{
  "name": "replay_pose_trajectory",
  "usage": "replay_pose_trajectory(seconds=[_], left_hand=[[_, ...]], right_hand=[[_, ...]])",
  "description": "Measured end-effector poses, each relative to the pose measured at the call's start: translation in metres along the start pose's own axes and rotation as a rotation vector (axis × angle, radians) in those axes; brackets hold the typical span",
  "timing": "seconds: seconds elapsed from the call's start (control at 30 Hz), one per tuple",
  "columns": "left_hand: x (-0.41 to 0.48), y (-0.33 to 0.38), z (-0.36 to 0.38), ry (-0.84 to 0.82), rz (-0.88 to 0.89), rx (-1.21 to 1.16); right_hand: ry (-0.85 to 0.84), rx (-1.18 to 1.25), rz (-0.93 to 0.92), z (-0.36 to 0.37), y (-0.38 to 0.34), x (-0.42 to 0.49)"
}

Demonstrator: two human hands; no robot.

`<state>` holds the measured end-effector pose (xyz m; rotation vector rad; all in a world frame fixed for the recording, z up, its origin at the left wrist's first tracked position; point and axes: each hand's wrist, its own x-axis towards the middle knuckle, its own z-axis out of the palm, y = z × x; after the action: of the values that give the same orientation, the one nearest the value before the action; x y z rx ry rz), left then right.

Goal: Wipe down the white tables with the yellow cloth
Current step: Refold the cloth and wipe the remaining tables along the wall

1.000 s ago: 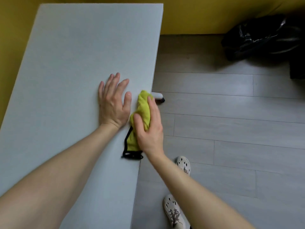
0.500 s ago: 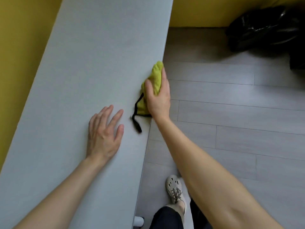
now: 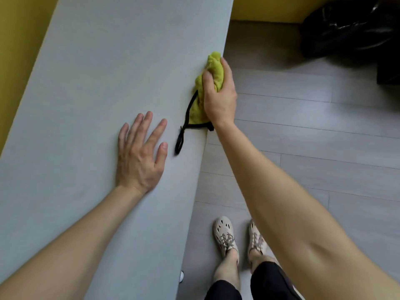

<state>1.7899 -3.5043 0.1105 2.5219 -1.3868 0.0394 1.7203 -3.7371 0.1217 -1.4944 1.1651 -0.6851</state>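
R hand [image 3: 218, 100] gripped the yellow cloth [image 3: 213, 67], which was bunched into a wad, fingers curled over it and thumb on the table side. The cloth sat right on the right long edge of the white table [image 3: 108, 72], approx. mid-length, partly spilling over toward the floor. Its black trim loop [image 3: 179, 141] trailed on the tabletop just inboard of that edge, on the person's side of the wad. L hand [image 3: 138, 159] lay flat on the top, fingers straight & spread, holding nothing. It was nearer the person than the cloth and just inboard of the loop.

Step in hand, as I judged it: wiping the table's edge strip. To do it well:
- Press the wad flat, not riding on one fold.
- Run long overlapping passes along the edge.
- Wrap a bit over the lip so the rim gets done too.
- L hand was good as a brace, but should come off any patch not wiped yet.
- Mind the loop, which could drag or snag on the corner.

Couldn't tell which parts of the top were already done.

Count:
- Tables in view: 1
- Cloths: 1
- Hands: 2
- Shoes [image 3: 225, 234]: 2, on the floor right of the table's near end
- Black bag [image 3: 346, 24]: 1, on the floor off the table's far right corner
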Motion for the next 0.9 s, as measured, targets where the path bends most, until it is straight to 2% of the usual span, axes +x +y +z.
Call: replay_pose_trajectory(seconds=[0.13, 0.23, 0.3, 0.53, 0.6, 0.67, 0.73, 0.83, 0.9], left_hand=[[0.003, 0.001, 0.000, 0.006, 0.007, -0.004], [0.002, 0.001, 0.001, 0.004, 0.008, -0.005], [0.002, 0.001, 0.001, 0.001, 0.007, 0.007], [-0.001, -0.002, 0.003, -0.008, 0.001, 0.011], [0.000, -0.002, 0.003, 0.003, -0.005, -0.002], [0.001, 0.000, 0.003, 0.019, -0.007, -0.019], [0.001, 0.002, 0.003, 0.021, -0.009, -0.031], [0.000, 0.002, 0.002, 0.030, -0.018, -0.047], [-0.006, 0.003, 0.001, 0.033, -0.021, -0.076]], right_hand=[[-0.037, 0.060, 0.021, -0.007, 0.014, -0.082], [-0.086, 0.024, -0.007, -0.022, 0.035, -0.179], [-0.124, 0.000, -0.038, -0.026, 0.042, -0.205], [-0.046, -0.018, -0.016, -0.008, 0.006, -0.039], [-0.052, -0.016, -0.009, -0.007, 0.006, -0.031], [-0.033, -0.003, -0.010, -0.008, 0.012, -0.068], [-0.019, 0.007, -0.018, -0.013, 0.029, -0.142], [-0.151, -0.027, -0.046, -0.037, 0.054, -0.270], [-0.242, -0.028, -0.055, -0.050, 0.062, -0.314]])
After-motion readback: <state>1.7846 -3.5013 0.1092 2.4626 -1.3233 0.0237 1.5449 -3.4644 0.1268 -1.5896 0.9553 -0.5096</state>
